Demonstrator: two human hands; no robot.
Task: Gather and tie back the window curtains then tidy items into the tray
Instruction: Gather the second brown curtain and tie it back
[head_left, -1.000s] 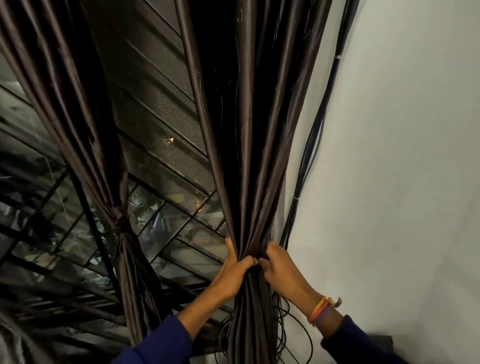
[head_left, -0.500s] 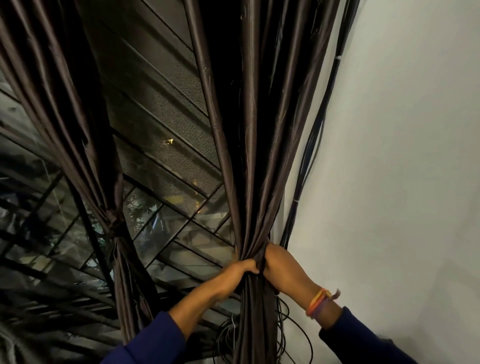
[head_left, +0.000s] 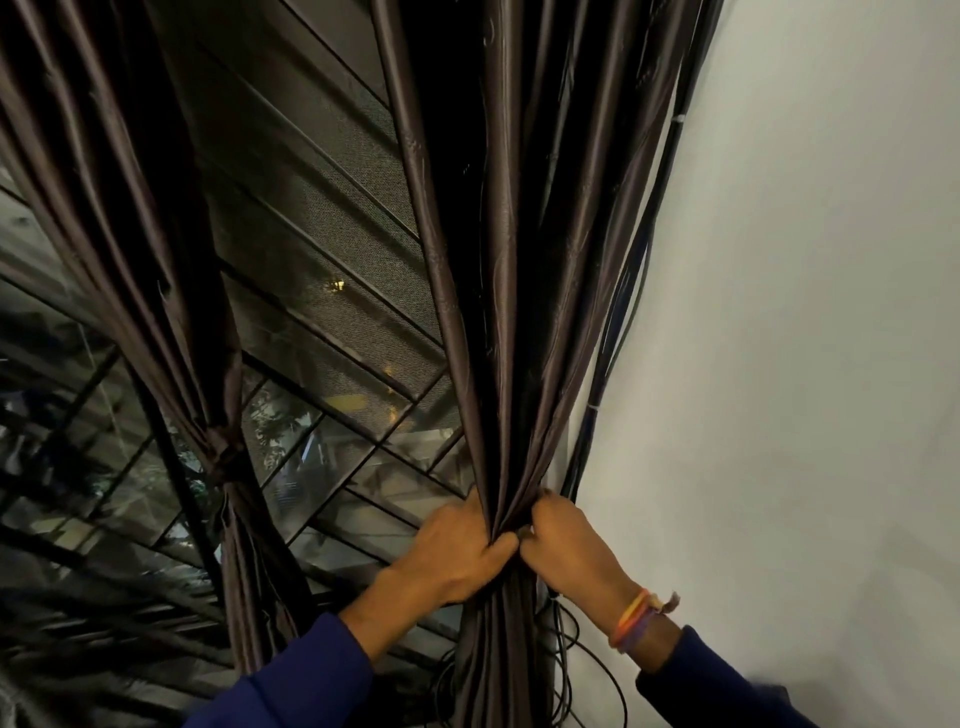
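Curtains: two dark satin panels hang at the window. The left curtain (head_left: 156, 291) is already cinched by a tie (head_left: 224, 460).
Right curtain (head_left: 514, 312): bunched into one thick bundle beside the white wall (head_left: 805, 312).
Left hand (head_left: 457, 551): your fingers wrap the bundle from its left side.
Right hand (head_left: 566, 545): it grips the same bundle from the right, touching your left hand.
Cables (head_left: 623, 364): several run down the wall just behind the bundle.
Wristbands (head_left: 636, 621): on your right wrist.
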